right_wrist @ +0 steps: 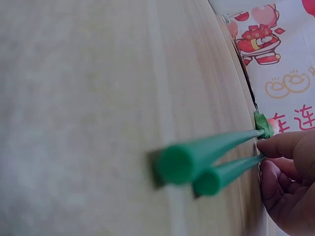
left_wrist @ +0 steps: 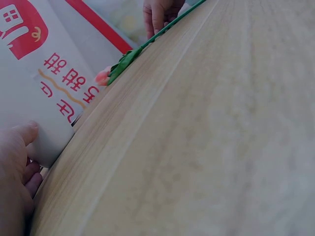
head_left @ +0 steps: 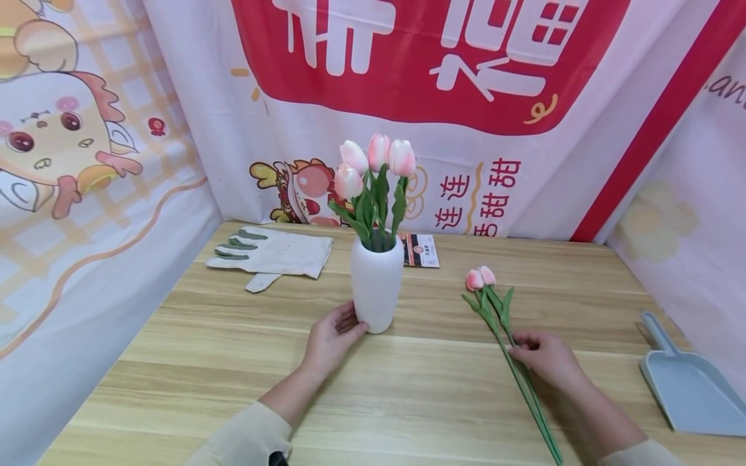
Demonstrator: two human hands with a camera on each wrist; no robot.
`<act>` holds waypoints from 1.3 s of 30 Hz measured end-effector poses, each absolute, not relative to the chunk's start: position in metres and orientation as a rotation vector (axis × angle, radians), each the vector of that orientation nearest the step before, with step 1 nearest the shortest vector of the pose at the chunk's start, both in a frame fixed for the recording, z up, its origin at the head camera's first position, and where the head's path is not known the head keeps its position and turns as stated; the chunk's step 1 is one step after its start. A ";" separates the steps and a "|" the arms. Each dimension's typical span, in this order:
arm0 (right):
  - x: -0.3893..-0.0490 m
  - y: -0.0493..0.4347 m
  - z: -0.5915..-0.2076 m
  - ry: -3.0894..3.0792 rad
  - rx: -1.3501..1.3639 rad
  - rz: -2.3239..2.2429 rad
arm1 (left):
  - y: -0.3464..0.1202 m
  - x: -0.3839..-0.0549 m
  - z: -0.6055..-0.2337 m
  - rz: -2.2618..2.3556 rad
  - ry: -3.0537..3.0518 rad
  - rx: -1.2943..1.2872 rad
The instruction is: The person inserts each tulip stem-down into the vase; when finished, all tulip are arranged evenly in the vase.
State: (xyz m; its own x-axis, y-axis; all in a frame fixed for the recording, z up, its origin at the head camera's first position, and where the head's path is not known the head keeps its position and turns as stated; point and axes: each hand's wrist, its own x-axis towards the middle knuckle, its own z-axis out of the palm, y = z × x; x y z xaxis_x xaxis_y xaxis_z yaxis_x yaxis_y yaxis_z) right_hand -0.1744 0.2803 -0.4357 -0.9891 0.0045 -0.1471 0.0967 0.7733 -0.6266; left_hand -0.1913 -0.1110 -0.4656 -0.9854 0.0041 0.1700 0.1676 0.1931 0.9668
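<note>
A white vase (head_left: pixel 377 281) stands upright on the table with several pale pink tulips (head_left: pixel 379 152) in it. My left hand (head_left: pixel 329 340) holds the vase low down, thumb in front and fingers curled round its left side. Two more pink artificial tulips (head_left: pixel 488 298) lie on the table to the right, blooms toward the back. My right hand (head_left: pixel 544 356) pinches at their long green stems between thumb and forefinger. In the right wrist view the cut stem ends (right_wrist: pixel 176 164) point at the camera, with the right hand (right_wrist: pixel 290 177) farther along them.
White work gloves (head_left: pixel 276 252) with green fingertips lie left of the vase. Behind the vase is a small printed card (head_left: pixel 422 251). A grey-blue dustpan (head_left: pixel 693 388) sits at the right edge. Printed cloth (head_left: pixel 524 175) hangs along the table's back and sides.
</note>
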 end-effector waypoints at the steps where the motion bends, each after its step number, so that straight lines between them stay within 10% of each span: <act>1: -0.174 0.280 -0.435 2.828 0.082 -1.009 | -0.111 -0.191 -0.466 -1.910 -2.323 -0.168; 39: -0.199 0.242 -0.412 1.972 0.382 -2.316 | -0.112 -0.191 -0.463 -1.883 -2.339 -0.176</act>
State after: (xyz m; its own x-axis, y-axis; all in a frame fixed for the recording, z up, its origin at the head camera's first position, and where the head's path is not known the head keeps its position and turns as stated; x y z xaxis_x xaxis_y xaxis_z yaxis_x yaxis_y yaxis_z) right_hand -0.1992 0.2417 -0.4123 -0.9662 0.1027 -0.2364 0.2170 -0.1708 -0.9611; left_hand -0.1908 -0.1115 -0.4632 -0.9842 0.0067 0.1769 0.1743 0.2130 0.9614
